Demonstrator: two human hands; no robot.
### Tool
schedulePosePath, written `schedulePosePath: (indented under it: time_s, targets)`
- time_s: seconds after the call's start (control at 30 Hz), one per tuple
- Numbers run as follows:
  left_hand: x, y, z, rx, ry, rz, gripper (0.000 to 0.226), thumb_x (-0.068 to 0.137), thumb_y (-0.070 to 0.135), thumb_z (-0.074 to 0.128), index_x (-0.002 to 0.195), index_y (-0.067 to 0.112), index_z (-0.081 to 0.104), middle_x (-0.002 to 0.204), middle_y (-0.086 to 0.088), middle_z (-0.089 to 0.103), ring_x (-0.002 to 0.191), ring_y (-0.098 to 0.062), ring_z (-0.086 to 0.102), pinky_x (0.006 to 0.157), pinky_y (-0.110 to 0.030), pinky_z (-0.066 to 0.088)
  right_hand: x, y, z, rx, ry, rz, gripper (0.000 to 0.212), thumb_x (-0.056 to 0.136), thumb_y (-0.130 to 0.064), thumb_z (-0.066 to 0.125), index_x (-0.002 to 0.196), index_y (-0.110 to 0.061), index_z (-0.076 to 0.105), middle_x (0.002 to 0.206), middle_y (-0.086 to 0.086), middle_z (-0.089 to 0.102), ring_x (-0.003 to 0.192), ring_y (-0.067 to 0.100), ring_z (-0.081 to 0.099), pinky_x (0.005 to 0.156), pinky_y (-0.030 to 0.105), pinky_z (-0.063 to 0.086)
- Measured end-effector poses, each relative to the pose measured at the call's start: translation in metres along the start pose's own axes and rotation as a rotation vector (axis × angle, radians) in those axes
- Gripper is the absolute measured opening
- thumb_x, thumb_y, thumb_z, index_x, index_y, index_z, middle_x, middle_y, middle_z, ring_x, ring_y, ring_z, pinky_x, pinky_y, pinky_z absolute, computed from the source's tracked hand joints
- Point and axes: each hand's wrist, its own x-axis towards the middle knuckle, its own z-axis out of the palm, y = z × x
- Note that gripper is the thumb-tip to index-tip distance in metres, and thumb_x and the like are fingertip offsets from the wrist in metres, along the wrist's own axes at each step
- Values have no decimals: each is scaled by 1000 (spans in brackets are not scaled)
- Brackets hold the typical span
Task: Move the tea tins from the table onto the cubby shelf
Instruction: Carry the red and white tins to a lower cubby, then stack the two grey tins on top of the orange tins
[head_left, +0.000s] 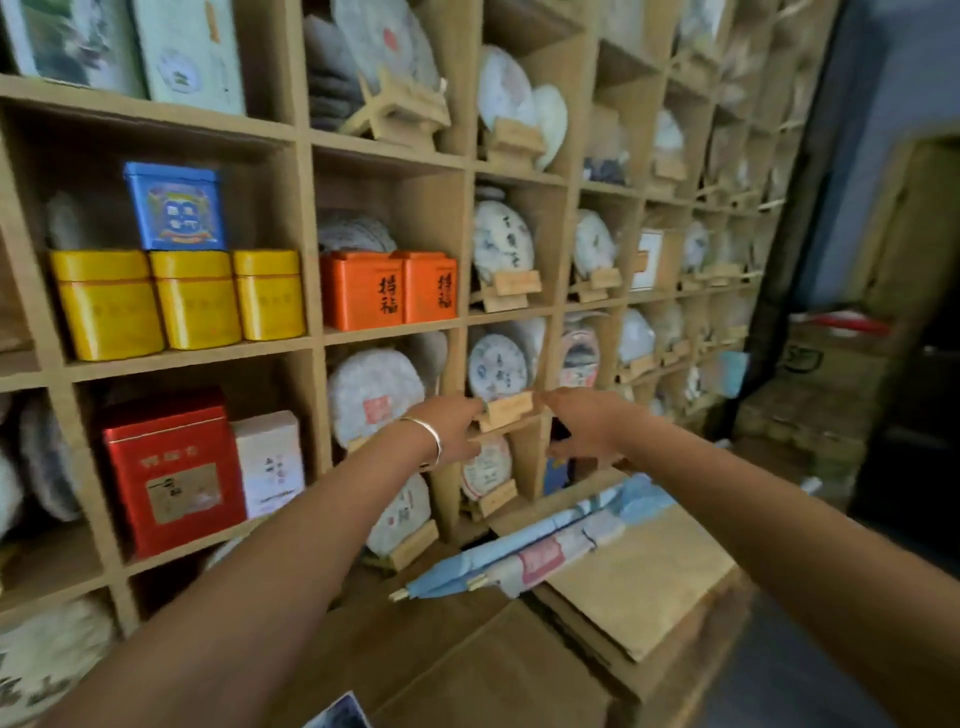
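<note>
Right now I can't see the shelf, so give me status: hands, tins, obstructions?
Left hand and right hand empty, reaching out. Yellow tins, orange tins shelved. Nothing blocking.

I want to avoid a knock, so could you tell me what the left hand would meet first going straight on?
Probably the small wooden stand just ahead of the left hand, though blur leaves depth uncertain.

Tins (179, 299) in shelf (306, 234) cubbies, seemingly

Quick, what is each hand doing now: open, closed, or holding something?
Left hand: reaching at a wooden stand on the cubby shelf; grip cannot be told.
Right hand: open, holding nothing.
</note>
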Motion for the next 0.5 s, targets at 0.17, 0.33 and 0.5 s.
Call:
schedulePosePath:
  time_s: [0.17, 0.33, 0.5]
  targets:
    - [52, 137, -5, -29, -4, 195, 50, 84, 28, 60, 131, 17, 47, 120, -10, 55, 107, -30, 56, 83, -35, 50, -112, 106, 17, -17, 33, 241, 70, 79, -57, 64, 131, -15, 42, 127, 10, 56, 111, 31, 57, 85, 39, 50]
    - [84, 324, 17, -15, -52, 393, 52, 83, 37, 59, 128, 13, 49, 123, -13, 56, 109, -31, 55, 87, -37, 49, -274, 216, 48, -19, -17, 497, 58, 81, -49, 64, 124, -14, 49, 121, 10, 58, 112, 31, 58, 84, 36, 49]
    - [94, 525, 47, -88, -116, 599, 56, 79, 36, 59, 130, 17, 47, 125, -11, 55, 116, -30, 52, 94, -35, 45, -474, 314, 74, -43, -139, 790, 60, 91, -41, 57, 137, -9, 37, 132, 14, 49, 122, 32, 50, 96, 37, 42]
